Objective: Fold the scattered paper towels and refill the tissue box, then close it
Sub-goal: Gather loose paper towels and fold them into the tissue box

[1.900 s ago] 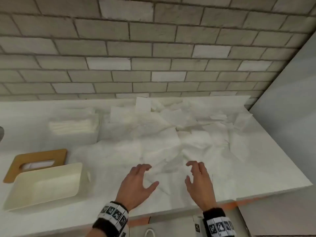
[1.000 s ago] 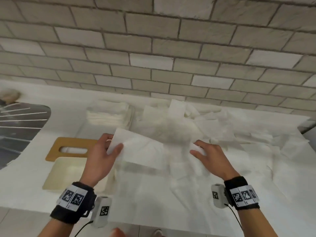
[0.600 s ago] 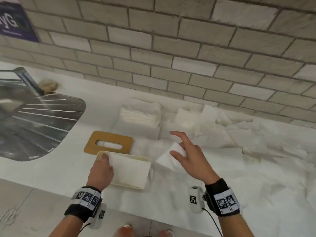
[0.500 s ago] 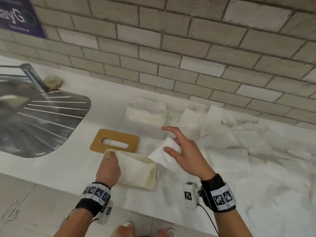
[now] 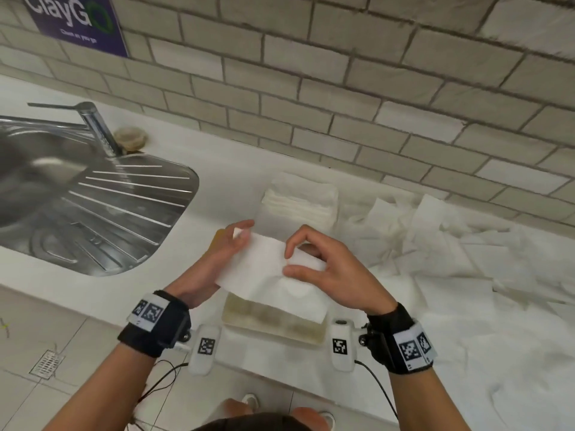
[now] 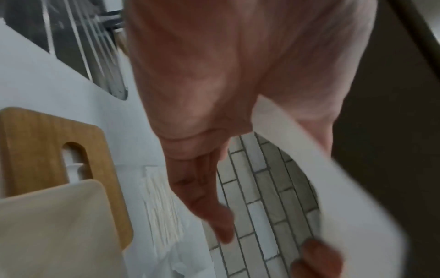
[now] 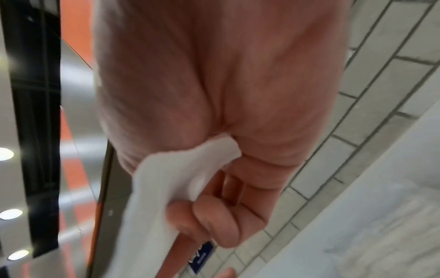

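Note:
Both hands hold one white paper towel [image 5: 267,275] in the air over the cream tissue box [image 5: 270,326] at the counter's front edge. My left hand [image 5: 241,236] pinches the towel's left end, thumb on top. My right hand [image 5: 291,259] pinches its right part with curled fingers, and the right wrist view shows the paper towel [image 7: 178,178] bunched in that grip. The wooden slotted lid [image 6: 47,150] lies flat behind the tissue box [image 6: 59,225]; the head view hides most of it behind my left hand. The towel covers the inside of the box.
A stack of folded towels [image 5: 300,200] sits behind the box near the brick wall. Loose towels [image 5: 451,253] cover the counter to the right. A steel sink with drainer [image 5: 77,197] and tap [image 5: 96,126] lies to the left.
My left hand has left the towel it pressed into the box and come up to the towel my right hand was carrying. Both hands now hold that towel above the box.

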Demonstrator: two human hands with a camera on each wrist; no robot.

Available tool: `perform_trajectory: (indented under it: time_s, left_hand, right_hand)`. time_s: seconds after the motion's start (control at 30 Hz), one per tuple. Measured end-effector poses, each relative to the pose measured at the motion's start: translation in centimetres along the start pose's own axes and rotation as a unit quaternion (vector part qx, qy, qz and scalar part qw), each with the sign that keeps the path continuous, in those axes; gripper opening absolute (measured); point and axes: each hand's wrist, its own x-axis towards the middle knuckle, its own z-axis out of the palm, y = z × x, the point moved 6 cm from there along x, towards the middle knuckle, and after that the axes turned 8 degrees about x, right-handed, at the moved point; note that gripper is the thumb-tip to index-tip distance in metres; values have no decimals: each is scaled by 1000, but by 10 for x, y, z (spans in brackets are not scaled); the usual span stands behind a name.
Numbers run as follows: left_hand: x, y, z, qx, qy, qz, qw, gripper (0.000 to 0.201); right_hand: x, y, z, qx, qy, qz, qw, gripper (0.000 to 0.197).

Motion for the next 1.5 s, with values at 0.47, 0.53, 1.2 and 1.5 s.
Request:
perform_trajectory:
  time_s: [0.47,0.53,1.2,1.5]
  left_hand:
    - [12,-86,22,708,98,83,695,97]
    - [18,-94,29,748,97,107,647,105]
    - [31,-3,97,548,98,215,802,15]
    - [36,20,112,406,60,196,891,111]
  right_hand:
    - [-4,160,40,-363,107,190,906,20]
    - [-2,166,49,-401,84,195,891,25]
    - [31,262,-115,-368,42,246,896,70]
    - [-5,71,-90,-265,-27,12,964,16]
